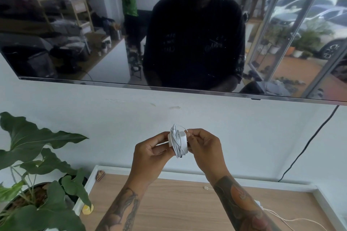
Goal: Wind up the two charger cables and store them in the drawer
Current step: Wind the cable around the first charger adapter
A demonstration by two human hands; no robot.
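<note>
Setting: Pale wall fills the view, with a large dark wall-mounted television screen [169,30] across the top, from 10 to 2 o'clock; it mirrors a room and a standing person.
Surface: a light wooden tabletop with a white raised rim [178,204] spreads along the bottom, from 5 to 7 o'clock.
Plant: a broad-leaved green potted plant [37,165] sits at 8 o'clock, beside the tabletop's left edge.
First charger: a small white plastic charger block wrapped in thin white cable [178,141] is held in the air at centre, just below the middle, well above the tabletop.
Left hand: the left hand [150,155] pinches the block's left side, thumb and fingers closed on it.
Right hand: the right hand [203,148] has fingertips curled closed at the block's right side, seemingly pinching the cable's free end near the top.
Second charger: a loose white cable with its plug block [277,215] lies unwound on the tabletop at 4 o'clock, partly hidden by the right forearm.
Drawer: not in view.
Handling: the bundle looks light; the block is rigid and smooth, the cable soft and springy, likely to uncoil if released. Best held across the windings, pressing them to the block.
</note>
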